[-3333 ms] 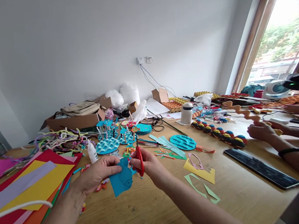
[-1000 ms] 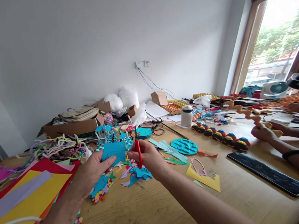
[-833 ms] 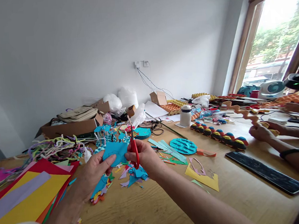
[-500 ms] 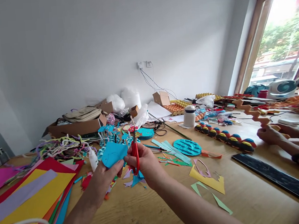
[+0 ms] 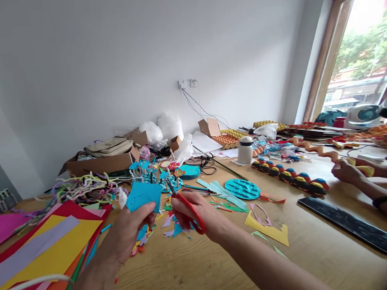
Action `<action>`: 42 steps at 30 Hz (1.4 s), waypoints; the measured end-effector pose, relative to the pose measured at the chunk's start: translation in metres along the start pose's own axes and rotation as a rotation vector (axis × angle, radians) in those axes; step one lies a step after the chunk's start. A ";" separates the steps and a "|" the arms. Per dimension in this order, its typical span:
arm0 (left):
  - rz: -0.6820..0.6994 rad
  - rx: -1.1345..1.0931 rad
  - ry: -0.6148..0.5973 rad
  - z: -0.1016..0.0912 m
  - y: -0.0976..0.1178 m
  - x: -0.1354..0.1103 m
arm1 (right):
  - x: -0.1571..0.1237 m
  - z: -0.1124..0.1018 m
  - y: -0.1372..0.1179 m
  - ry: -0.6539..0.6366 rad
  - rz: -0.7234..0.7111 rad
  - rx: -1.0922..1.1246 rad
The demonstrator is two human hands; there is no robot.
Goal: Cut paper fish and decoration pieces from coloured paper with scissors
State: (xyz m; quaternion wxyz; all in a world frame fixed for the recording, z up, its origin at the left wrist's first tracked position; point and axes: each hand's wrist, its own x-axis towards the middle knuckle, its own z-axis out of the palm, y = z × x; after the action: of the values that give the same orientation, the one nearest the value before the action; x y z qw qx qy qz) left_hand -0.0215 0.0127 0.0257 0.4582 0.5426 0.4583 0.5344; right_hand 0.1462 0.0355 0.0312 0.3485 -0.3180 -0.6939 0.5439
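Pinching the blue card [image 5: 146,193] by its near edge with the left hand [image 5: 133,227], likely to leave its drawn side in view; gripping the scissors [image 5: 195,213] in the right hand [image 5: 204,209], just beside the card, above the tabletop [image 5: 191,276].

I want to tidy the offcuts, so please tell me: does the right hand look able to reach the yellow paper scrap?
Probably yes: the yellow paper scrap lies on the table with nothing tall between, though the right hand holds red scissors.
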 end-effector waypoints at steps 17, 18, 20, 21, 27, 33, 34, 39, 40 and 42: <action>-0.234 -0.218 -0.209 -0.003 0.003 -0.003 | -0.035 -0.015 0.002 -0.290 0.135 -0.353; -0.239 -0.219 -0.204 -0.003 0.003 -0.003 | -0.035 -0.015 0.001 -0.292 0.140 -0.354; -0.248 -0.215 -0.198 -0.002 0.003 -0.003 | -0.035 -0.015 0.000 -0.292 0.153 -0.333; -0.249 -0.211 -0.200 -0.002 0.003 -0.003 | -0.036 -0.015 0.000 -0.285 0.160 -0.315; -0.094 -0.253 -0.106 0.005 0.002 -0.004 | -0.030 0.000 0.009 -0.015 0.164 -0.011; 0.068 -0.114 -0.002 0.022 0.000 -0.010 | -0.011 0.022 0.011 0.239 -0.056 0.470; 0.095 -0.066 0.014 0.023 0.000 -0.010 | -0.009 0.024 0.010 0.214 -0.079 0.515; 0.161 0.161 0.081 0.022 0.001 -0.010 | -0.002 0.030 0.007 0.162 -0.118 0.584; 0.166 0.189 0.078 0.022 0.002 -0.011 | -0.001 0.030 0.007 0.162 -0.123 0.588; 0.169 0.243 0.091 0.023 0.005 -0.012 | 0.000 0.031 0.008 0.157 -0.147 0.615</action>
State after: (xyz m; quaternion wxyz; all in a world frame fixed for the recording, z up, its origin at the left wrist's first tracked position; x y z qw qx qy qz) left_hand 0.0011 -0.0001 0.0282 0.3214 0.6059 0.4925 0.5358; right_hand 0.1207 0.0209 0.0182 0.5191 -0.1879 -0.4891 0.6753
